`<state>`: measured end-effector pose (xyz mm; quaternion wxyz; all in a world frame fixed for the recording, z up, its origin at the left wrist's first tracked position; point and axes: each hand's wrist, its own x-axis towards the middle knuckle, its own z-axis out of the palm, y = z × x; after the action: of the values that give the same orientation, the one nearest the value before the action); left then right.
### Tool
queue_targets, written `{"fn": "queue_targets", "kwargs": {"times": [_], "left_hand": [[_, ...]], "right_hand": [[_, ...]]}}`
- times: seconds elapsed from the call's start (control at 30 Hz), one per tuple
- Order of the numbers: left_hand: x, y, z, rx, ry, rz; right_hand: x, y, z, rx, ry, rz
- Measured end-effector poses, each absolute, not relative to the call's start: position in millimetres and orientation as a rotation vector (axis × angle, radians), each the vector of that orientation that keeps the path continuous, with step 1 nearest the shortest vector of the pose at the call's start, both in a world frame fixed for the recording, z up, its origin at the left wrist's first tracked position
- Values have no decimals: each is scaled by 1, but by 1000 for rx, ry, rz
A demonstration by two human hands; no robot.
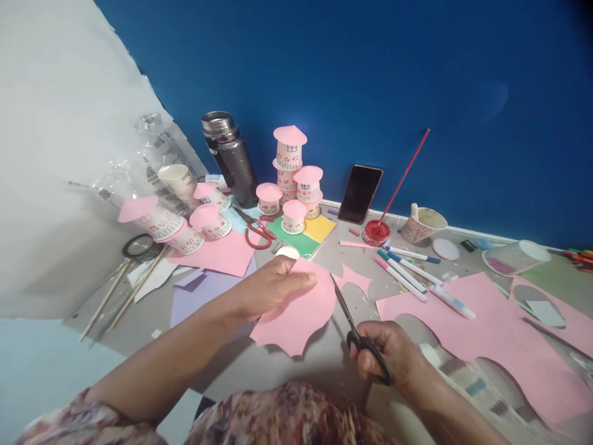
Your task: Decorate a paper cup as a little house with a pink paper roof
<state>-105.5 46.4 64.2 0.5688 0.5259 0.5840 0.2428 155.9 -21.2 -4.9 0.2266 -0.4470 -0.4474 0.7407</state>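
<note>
The left grip [269,289] is pinched on the pink paper [296,316] above the tabletop [227,368] and the right grip [391,347] closed round the scissors [354,332], so the paper should be turned slowly, thumb [306,282] away from the blades [343,303].

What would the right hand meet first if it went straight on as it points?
Probably the pink paper in the left hand; the black scissors seem to reach its edge, but depth is unclear.

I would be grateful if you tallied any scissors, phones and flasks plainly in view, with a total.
Scissors: 2 (black-handled pair in the right hand; red-handled pair)
Phone: 1
Flask: 1
Total: 4
</note>
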Motion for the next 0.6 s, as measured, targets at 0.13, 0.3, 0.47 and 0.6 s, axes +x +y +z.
{"fn": "queue_targets", "kwargs": {"times": [0.13, 0.3, 0.47, 0.6], "left_hand": [[-104, 46, 66, 1249, 1468, 554], [-106, 46, 65, 1235, 1443, 567], [-107, 46, 70, 1169, 1314, 542], [-110, 47, 73, 1118, 1245, 511]], "right_hand": [[156, -22, -9, -1196, -1217, 2042], [156, -24, -15, -1193, -1163, 2065], [155, -27, -21, -1200, -1084, 2088], [154, -28, -19, -1225, -1044, 2112]]}}
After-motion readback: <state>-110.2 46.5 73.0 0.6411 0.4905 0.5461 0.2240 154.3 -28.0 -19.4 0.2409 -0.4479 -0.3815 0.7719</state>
